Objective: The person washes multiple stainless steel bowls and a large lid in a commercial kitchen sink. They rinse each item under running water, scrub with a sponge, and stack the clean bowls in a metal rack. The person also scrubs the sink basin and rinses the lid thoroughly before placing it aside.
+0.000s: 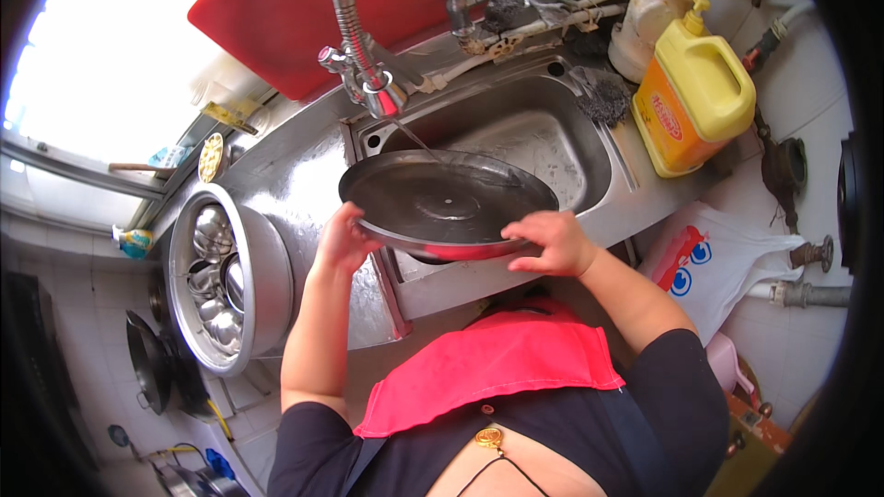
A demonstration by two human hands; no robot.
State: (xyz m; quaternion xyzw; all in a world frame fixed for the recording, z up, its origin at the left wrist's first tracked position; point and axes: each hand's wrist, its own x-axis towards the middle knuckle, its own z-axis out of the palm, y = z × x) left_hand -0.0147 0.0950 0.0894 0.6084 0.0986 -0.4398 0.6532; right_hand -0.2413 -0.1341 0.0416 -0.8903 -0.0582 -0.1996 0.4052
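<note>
A large round dark metal pan or tray [414, 193] is tilted over the near left part of the stainless steel sink [587, 183]. My left hand [347, 238] grips its near left rim. At the near right rim is my right hand [552, 241], thumb and fingers around the edge. From the faucet [383, 96] a thin stream of water falls onto the pan's far side. What lies beneath the pan is mostly hidden.
Left on the steel counter stands a large aluminium basin [269, 283] holding several shiny metal bowls [214, 228]. A red board [276, 21] leans behind the faucet. Right of the sink are a steel-wool scourer [604, 100] and a yellow detergent jug [697, 96]; a white plastic bag [732, 276] hangs nearby.
</note>
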